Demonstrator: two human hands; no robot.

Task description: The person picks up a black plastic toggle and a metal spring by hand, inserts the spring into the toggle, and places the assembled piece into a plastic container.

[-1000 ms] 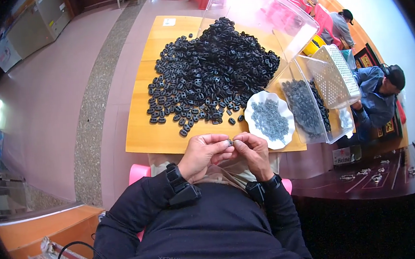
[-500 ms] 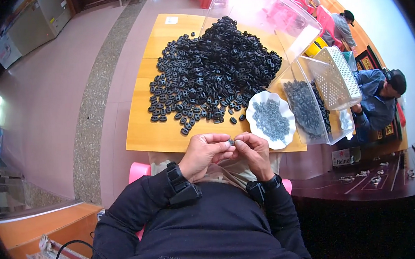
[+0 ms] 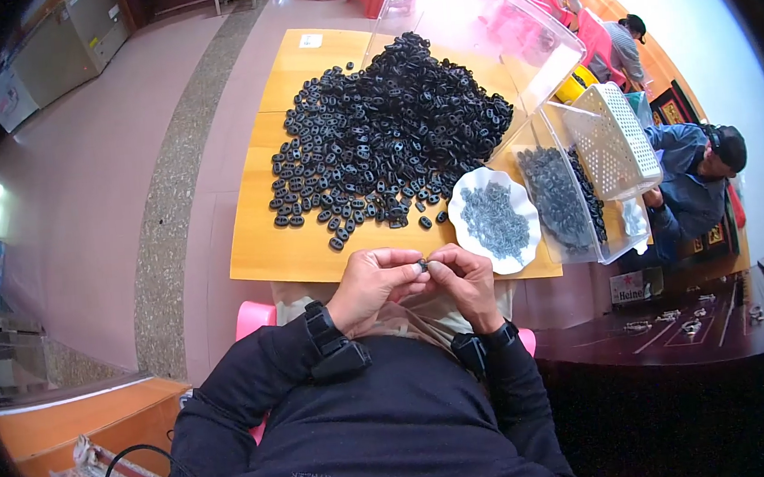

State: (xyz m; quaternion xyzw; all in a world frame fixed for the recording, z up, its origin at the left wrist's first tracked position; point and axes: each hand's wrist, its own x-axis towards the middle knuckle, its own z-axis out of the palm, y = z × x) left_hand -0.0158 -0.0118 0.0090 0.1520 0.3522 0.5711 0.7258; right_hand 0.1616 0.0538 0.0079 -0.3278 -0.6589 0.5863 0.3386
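Observation:
Just beyond the table's near edge, my left hand [image 3: 368, 286] and my right hand [image 3: 467, 290] meet with thumbs and fingers pinched. Between the fingertips is a small black two-holed piece [image 3: 423, 265], mostly covered, and both hands grip it. Whether a smaller part sits in it, I cannot make out. Beyond the hands a big heap of black oval two-holed pieces [image 3: 391, 121] spreads over the wooden table [image 3: 262, 248]. To the right of the heap stands a white scalloped plate [image 3: 459, 234] with many tiny greyish parts [image 3: 495, 219].
Right of the plate, a clear plastic bin [image 3: 612, 252] holds more dark pieces, with a white perforated basket [image 3: 615, 139] at its far side. A large clear box [image 3: 557, 72] lies at the back right. A person in blue [image 3: 691, 169] sits beyond the bin.
Both hands stay in nearly the same place, still pinching the small black piece, which has turned slightly between the fingertips. The whole view has shifted a little.

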